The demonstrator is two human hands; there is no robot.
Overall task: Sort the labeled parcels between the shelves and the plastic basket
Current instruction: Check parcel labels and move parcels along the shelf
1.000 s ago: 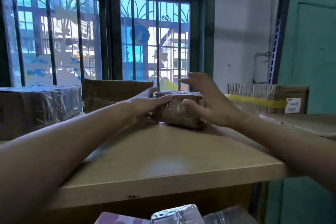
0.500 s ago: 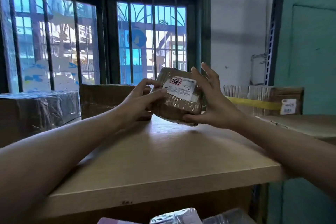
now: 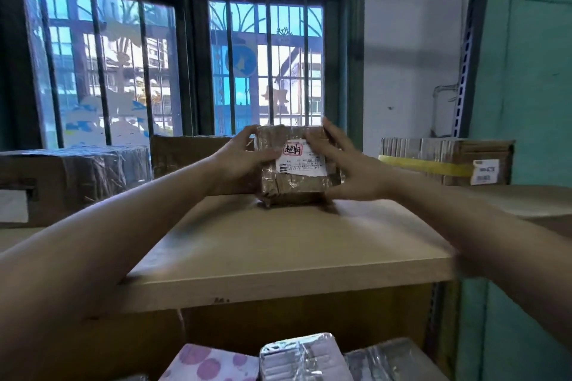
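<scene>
Where it had lain flat on the wooden shelf (image 3: pixel 278 244) a second earlier, the taped brown parcel (image 3: pixel 297 192) now stood on its lower edge there, face turned to the person. The left hand (image 3: pixel 238 161) gripped its left side, and the right hand (image 3: pixel 349 170) clasped its right. The white label (image 3: pixel 301 164) showed plainly, so I judged that shelf or basket could now be decided.

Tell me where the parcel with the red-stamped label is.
Head view, centre: the taped parcel stands on the wooden shelf, held between the left hand and right hand.
</scene>
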